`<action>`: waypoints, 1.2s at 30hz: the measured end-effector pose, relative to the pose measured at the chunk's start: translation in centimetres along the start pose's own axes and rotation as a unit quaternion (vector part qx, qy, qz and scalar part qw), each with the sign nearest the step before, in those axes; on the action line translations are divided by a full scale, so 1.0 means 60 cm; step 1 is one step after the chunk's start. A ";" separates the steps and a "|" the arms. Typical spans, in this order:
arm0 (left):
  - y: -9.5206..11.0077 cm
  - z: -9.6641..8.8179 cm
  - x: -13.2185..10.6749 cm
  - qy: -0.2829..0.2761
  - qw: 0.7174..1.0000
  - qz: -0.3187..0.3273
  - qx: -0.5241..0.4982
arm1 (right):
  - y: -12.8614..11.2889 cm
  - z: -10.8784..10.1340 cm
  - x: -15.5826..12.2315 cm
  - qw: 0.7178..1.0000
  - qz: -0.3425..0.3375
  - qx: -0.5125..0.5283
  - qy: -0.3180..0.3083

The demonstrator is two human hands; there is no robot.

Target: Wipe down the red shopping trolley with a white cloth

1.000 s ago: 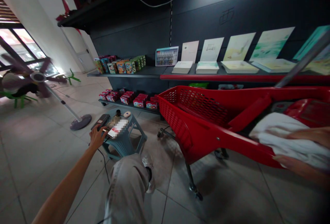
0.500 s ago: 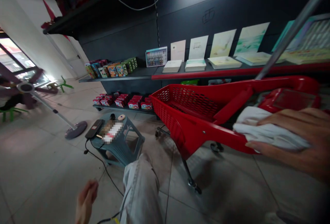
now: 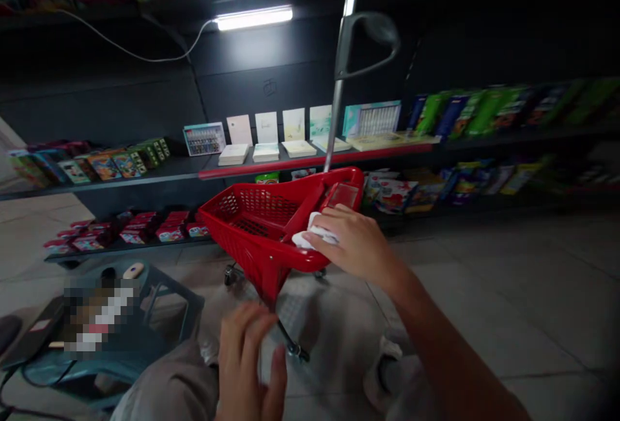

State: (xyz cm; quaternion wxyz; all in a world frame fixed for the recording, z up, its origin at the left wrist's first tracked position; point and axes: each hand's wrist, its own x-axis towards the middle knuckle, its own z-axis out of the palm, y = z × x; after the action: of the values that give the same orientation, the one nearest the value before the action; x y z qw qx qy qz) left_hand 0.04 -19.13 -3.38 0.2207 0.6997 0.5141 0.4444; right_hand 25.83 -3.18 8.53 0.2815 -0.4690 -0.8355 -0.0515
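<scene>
A small red shopping cart [image 3: 256, 246] stands on the tiled floor in front of me, with a perforated basket and a metal pole rising from its handle end. My right hand [image 3: 351, 240] is closed around a crumpled white cloth [image 3: 314, 234] and presses it on the cart's near side rim, by the handle. Low in the middle of the view, my left hand [image 3: 249, 356] is raised with its fingers apart and slightly curled. It holds nothing and is nearest to the cart's front leg, without visible contact.
A blue-grey plastic stool [image 3: 169, 285] at the lower left bears a black device and a blurred-out item. Behind the cart, dark shelves hold books [image 3: 268, 150], boxes [image 3: 116, 166] and snack bags [image 3: 397, 195]. A lit tube lamp [image 3: 254, 17] hangs above.
My view has swung to the right, and the cart now sits nearer the middle. The left hand has come up toward the cart with its fingers spreading. The right hand still holds the cloth.
</scene>
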 end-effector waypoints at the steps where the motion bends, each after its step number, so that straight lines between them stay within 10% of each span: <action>1: 0.007 0.023 0.055 0.060 0.995 0.061 0.052 | 0.002 0.000 -0.001 1.000 0.003 0.017 0.004; 4: 0.023 0.067 0.193 0.072 0.968 0.195 0.142 | 0.017 -0.002 -0.005 0.996 0.002 0.090 0.011; 8: 0.012 0.083 0.260 -0.004 0.970 0.220 0.108 | 0.056 -0.001 -0.011 0.988 -0.025 0.139 0.054; 21: -0.037 0.079 0.268 0.160 0.966 0.204 0.000 | 0.290 0.050 0.143 0.996 0.059 0.003 0.066; 28: -0.079 0.039 0.261 0.167 0.963 0.205 -0.049 | 0.338 0.062 0.137 0.982 0.051 0.085 0.159; 36: -0.099 -0.037 0.247 0.208 0.941 0.198 -0.180 | 0.323 -0.039 0.185 0.828 0.136 0.309 0.448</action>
State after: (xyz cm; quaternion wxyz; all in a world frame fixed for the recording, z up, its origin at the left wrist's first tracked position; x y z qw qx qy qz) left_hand -3.81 -3.64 -0.97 0.1386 0.6281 0.3114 0.6995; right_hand 38.11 15.16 12.79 0.7592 -0.3920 -0.5177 0.0434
